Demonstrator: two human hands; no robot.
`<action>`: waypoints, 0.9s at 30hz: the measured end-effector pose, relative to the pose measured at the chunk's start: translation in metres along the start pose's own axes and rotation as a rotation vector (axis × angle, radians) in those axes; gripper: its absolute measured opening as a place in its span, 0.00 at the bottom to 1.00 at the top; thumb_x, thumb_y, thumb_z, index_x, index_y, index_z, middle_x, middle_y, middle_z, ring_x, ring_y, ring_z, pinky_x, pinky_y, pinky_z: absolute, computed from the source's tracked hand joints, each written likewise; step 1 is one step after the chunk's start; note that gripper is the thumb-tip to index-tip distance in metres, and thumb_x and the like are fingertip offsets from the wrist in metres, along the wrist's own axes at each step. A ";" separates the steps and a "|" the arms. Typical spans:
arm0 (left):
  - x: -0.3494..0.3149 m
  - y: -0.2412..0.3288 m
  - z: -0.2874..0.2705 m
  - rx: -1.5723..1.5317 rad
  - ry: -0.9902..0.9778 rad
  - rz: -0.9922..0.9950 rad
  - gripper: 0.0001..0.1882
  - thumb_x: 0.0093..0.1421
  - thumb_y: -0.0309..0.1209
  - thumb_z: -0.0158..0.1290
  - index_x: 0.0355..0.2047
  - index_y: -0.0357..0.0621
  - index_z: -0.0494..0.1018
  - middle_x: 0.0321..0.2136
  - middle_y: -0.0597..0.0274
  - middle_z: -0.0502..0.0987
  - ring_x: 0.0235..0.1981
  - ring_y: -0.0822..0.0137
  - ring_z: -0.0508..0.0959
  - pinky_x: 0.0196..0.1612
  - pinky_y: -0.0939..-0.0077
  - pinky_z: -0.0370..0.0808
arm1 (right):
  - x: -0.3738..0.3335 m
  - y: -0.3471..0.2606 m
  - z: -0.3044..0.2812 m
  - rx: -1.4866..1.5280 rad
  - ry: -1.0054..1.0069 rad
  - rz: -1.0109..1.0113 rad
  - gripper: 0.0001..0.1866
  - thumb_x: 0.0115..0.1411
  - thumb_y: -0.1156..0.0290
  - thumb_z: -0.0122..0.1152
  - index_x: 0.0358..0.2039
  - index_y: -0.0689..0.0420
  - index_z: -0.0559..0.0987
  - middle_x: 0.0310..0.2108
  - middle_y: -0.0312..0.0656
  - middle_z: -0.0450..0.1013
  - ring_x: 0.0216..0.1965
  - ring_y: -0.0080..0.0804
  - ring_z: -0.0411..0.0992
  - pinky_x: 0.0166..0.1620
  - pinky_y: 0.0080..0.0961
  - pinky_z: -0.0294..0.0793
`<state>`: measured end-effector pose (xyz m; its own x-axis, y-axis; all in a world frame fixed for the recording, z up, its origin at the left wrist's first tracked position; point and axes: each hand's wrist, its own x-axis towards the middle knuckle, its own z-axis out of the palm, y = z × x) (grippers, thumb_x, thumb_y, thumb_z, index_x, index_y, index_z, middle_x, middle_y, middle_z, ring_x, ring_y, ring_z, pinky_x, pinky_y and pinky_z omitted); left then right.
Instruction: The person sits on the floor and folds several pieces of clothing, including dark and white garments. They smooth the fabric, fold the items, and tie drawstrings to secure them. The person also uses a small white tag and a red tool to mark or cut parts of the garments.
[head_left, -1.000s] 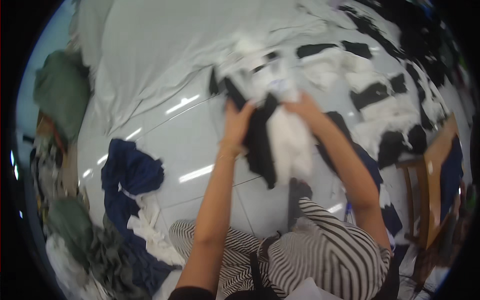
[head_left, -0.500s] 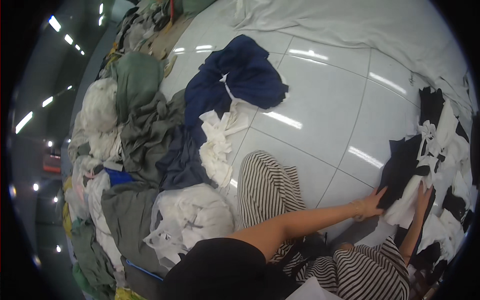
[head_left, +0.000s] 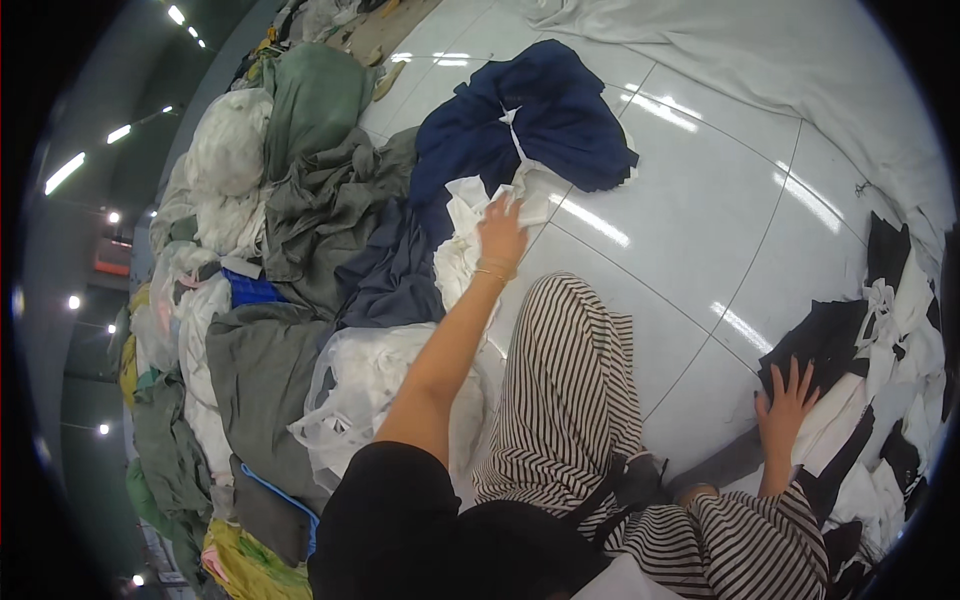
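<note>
My left hand [head_left: 503,235] reaches forward onto a bundle of crumpled white cloth pieces [head_left: 458,262]. Its fingers look slightly apart, resting on the cloth with no clear grip. Just beyond lies a dark blue cloth bundle [head_left: 560,115], gathered in the middle by a white tie. At the right, my right hand [head_left: 787,408] lies spread on black cloth [head_left: 822,340], the topmost part of a heap of black and white fabric pieces. A pale cloth piece [head_left: 835,415] sits beside that hand.
Grey-green cloth [head_left: 265,380], a clear plastic bag of white cloth [head_left: 370,385] and a green bundle [head_left: 315,100] pile up on the left. A large white sheet [head_left: 800,50] spreads over the far right. Glossy tiled floor [head_left: 690,230] lies between the piles.
My left hand has left the black and white heap at right and swung across to the white cloth pieces. My right hand has spread flat on the black cloth. The view has shifted.
</note>
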<state>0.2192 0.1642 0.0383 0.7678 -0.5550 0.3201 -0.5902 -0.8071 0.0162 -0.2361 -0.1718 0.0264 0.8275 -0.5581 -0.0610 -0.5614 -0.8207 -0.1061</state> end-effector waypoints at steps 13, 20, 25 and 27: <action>-0.120 -0.162 0.017 0.375 -0.825 -0.261 0.11 0.61 0.30 0.48 0.41 0.45 0.78 0.46 0.55 0.78 0.51 0.55 0.76 0.50 0.60 0.76 | -0.024 0.050 0.003 -0.044 0.000 0.145 0.35 0.44 0.82 0.60 0.57 0.52 0.70 0.69 0.36 0.53 0.70 0.45 0.49 0.71 0.48 0.45; -0.031 -0.130 -0.009 0.436 -0.823 -0.427 0.14 0.57 0.33 0.55 0.43 0.48 0.79 0.47 0.57 0.77 0.53 0.54 0.76 0.49 0.60 0.76 | -0.024 0.042 -0.010 0.041 -0.038 0.152 0.35 0.45 0.79 0.62 0.58 0.52 0.69 0.69 0.40 0.52 0.70 0.48 0.48 0.70 0.49 0.45; 0.090 -0.079 0.028 -0.263 -0.087 -0.309 0.13 0.54 0.34 0.54 0.37 0.43 0.80 0.41 0.47 0.76 0.44 0.48 0.76 0.48 0.58 0.74 | -0.043 -0.002 -0.028 0.235 0.093 0.058 0.34 0.48 0.79 0.61 0.59 0.53 0.69 0.68 0.48 0.53 0.68 0.52 0.51 0.68 0.47 0.48; 0.136 -0.072 0.065 -0.498 0.110 -0.478 0.16 0.53 0.34 0.56 0.36 0.34 0.78 0.33 0.42 0.80 0.37 0.47 0.80 0.47 0.61 0.75 | -0.059 -0.015 -0.021 0.385 0.068 0.063 0.32 0.48 0.80 0.60 0.57 0.54 0.70 0.67 0.49 0.55 0.67 0.52 0.53 0.67 0.45 0.50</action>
<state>0.3828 0.1338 0.0189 0.9577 -0.1169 0.2630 -0.2578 -0.7548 0.6032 -0.2766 -0.1289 0.0524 0.7815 -0.6237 -0.0148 -0.5561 -0.6856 -0.4698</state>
